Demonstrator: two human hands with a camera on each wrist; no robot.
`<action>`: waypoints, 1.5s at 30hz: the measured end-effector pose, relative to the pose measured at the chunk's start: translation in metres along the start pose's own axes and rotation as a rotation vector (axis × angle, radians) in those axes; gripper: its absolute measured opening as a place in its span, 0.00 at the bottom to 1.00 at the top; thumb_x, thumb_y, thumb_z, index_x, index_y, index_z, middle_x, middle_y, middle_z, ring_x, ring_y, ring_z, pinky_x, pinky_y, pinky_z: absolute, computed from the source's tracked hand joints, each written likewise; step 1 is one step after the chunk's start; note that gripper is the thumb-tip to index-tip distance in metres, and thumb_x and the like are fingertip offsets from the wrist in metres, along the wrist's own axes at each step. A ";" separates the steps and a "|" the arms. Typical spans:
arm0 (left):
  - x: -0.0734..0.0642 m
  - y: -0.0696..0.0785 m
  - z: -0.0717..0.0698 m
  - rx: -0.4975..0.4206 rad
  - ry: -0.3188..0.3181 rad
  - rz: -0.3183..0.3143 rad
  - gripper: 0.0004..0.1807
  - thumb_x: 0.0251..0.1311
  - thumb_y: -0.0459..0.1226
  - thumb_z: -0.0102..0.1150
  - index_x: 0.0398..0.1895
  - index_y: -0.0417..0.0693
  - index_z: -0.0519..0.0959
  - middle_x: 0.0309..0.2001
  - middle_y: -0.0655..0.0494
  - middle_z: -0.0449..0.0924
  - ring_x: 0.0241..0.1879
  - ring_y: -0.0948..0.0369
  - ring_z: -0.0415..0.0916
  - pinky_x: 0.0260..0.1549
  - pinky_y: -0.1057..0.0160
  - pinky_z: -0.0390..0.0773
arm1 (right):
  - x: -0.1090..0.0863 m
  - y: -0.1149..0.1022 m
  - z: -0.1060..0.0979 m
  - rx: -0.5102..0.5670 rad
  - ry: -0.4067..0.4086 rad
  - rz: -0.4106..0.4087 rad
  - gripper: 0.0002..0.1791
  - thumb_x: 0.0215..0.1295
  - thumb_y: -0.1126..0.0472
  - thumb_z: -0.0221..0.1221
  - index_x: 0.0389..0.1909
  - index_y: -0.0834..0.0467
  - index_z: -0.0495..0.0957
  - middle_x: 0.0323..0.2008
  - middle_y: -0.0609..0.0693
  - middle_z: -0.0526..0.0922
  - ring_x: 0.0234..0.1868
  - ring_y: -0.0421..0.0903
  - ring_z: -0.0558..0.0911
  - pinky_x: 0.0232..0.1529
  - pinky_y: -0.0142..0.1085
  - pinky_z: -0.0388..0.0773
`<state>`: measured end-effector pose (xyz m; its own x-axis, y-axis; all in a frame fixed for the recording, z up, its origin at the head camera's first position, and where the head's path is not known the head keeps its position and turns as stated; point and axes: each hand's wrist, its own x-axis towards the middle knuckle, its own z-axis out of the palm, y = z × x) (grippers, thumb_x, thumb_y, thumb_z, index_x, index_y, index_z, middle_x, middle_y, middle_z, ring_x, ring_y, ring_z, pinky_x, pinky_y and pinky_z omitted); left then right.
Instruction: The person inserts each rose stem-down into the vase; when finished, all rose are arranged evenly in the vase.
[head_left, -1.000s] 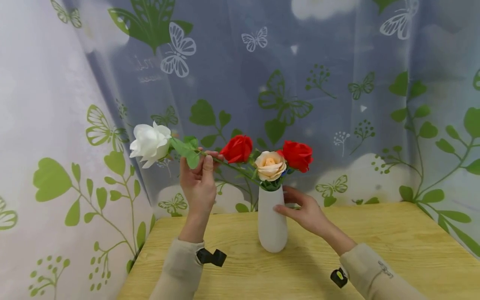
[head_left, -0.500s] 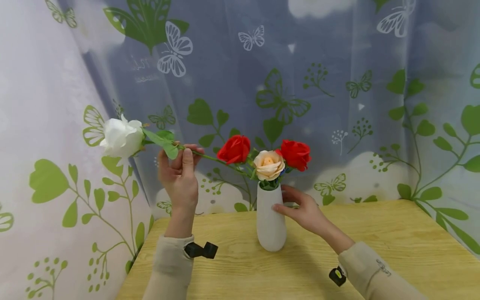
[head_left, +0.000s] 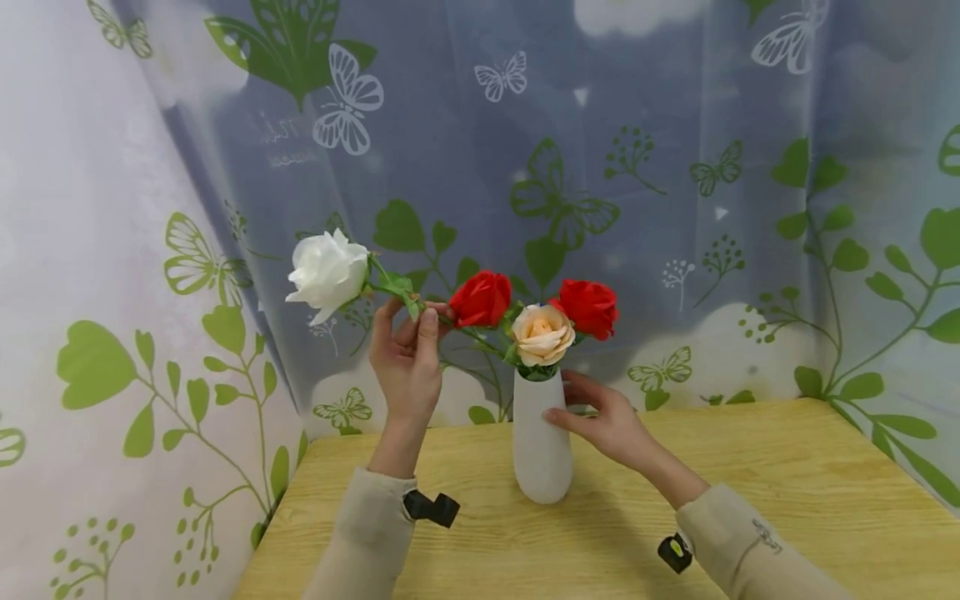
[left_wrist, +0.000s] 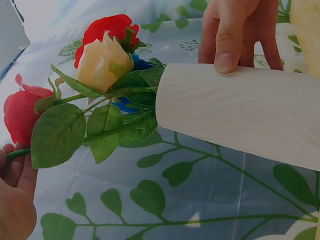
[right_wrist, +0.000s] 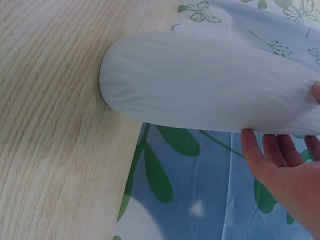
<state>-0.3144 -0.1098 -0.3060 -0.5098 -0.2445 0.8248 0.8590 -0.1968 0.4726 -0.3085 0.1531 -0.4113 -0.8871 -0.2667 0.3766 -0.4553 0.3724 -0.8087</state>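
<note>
A white vase [head_left: 542,442] stands upright on the wooden table. My right hand [head_left: 615,425] grips its upper right side, thumb at the front and fingers behind. In the head view, my left hand [head_left: 408,367] pinches the green stem of a white rose [head_left: 327,273], whose bloom leans far out to the left. The stem slants toward the vase mouth; its lower end is hidden. A peach rose [head_left: 543,335] and two red roses, one left [head_left: 482,298] and one right [head_left: 587,308], rise from the vase. Blue petals [left_wrist: 141,63] show behind the peach rose in the left wrist view.
The wooden tabletop [head_left: 480,542] ends at a printed curtain [head_left: 450,125] with butterflies and leaves, which hangs behind and on both sides. A small black device [head_left: 431,507] sits on the left cuff and another [head_left: 675,552] on the right.
The white rose and my left hand first swung left, then came back right, and the bloom sits slightly higher. My right hand keeps its hold on the vase.
</note>
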 end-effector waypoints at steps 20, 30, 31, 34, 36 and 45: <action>0.008 0.012 0.011 0.054 -0.055 0.066 0.15 0.70 0.24 0.62 0.54 0.23 0.73 0.41 0.48 0.92 0.40 0.61 0.91 0.44 0.55 0.92 | 0.002 -0.001 0.003 0.013 0.001 -0.020 0.37 0.70 0.52 0.70 0.77 0.54 0.70 0.62 0.56 0.85 0.61 0.56 0.85 0.59 0.49 0.85; 0.001 0.007 0.014 0.084 0.071 -0.002 0.14 0.68 0.26 0.66 0.49 0.23 0.75 0.41 0.21 0.85 0.38 0.62 0.92 0.41 0.54 0.92 | 0.003 -0.005 0.000 0.012 0.003 -0.023 0.37 0.70 0.53 0.70 0.76 0.55 0.70 0.61 0.57 0.85 0.60 0.56 0.85 0.58 0.49 0.86; -0.001 0.006 0.014 0.084 0.081 -0.004 0.14 0.68 0.27 0.66 0.49 0.23 0.75 0.41 0.21 0.85 0.37 0.62 0.92 0.41 0.55 0.92 | 0.003 -0.005 0.000 0.011 0.003 -0.023 0.37 0.70 0.53 0.70 0.76 0.55 0.70 0.61 0.57 0.85 0.60 0.56 0.85 0.58 0.49 0.86; -0.006 0.003 0.016 0.086 0.095 -0.016 0.14 0.69 0.27 0.65 0.49 0.22 0.75 0.41 0.21 0.85 0.38 0.62 0.91 0.42 0.55 0.92 | 0.003 -0.003 0.000 0.006 0.006 -0.022 0.36 0.70 0.53 0.70 0.76 0.55 0.70 0.61 0.57 0.85 0.60 0.56 0.85 0.58 0.48 0.86; -0.011 0.001 0.016 0.104 0.096 -0.020 0.14 0.70 0.27 0.64 0.51 0.22 0.74 0.41 0.22 0.86 0.40 0.62 0.91 0.43 0.56 0.91 | 0.002 -0.002 0.000 0.003 0.009 -0.021 0.37 0.70 0.53 0.70 0.76 0.55 0.70 0.61 0.57 0.85 0.60 0.56 0.85 0.58 0.49 0.86; -0.026 -0.004 0.015 0.136 0.192 -0.047 0.13 0.73 0.29 0.62 0.56 0.30 0.77 0.41 0.40 0.91 0.41 0.57 0.92 0.44 0.57 0.91 | 0.000 -0.001 0.001 -0.012 0.010 0.008 0.37 0.70 0.50 0.70 0.77 0.54 0.70 0.61 0.56 0.85 0.61 0.56 0.85 0.58 0.49 0.86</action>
<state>-0.3035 -0.0880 -0.3248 -0.5377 -0.4168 0.7329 0.8259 -0.0857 0.5573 -0.3079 0.1520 -0.4113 -0.8915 -0.2550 0.3745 -0.4489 0.3852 -0.8063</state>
